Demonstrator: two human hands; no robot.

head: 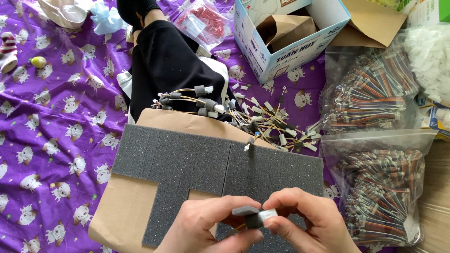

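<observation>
Spreading across the far left: a purple cloth [51,140] printed with small white cartoon animals. Lying on it, a flat brown cardboard sheet [117,206], and resting on that, a dark grey foam sheet [187,159] scored into strips, with a notch cut out of its near edge.

Working low in the middle now: left hand [206,225], fingers curled narrow, pinching a small grey foam block [247,213]. Looking dark, square-cut, slightly speckled, sitting right between both thumbs above the foam sheet. Meeting it from the other side, right hand [304,220], fingertips closed tight on a small white connector [268,214] pressed against the block, yellowish wire trailing below.

Piling up beyond, near a black trouser leg [168,61]: a heap of wires [243,117] already capped with grey foam bits. Further right, an open blue-and-white carton [290,33], then clear bags of coloured wire bundles [379,187] stacking at the edge.
</observation>
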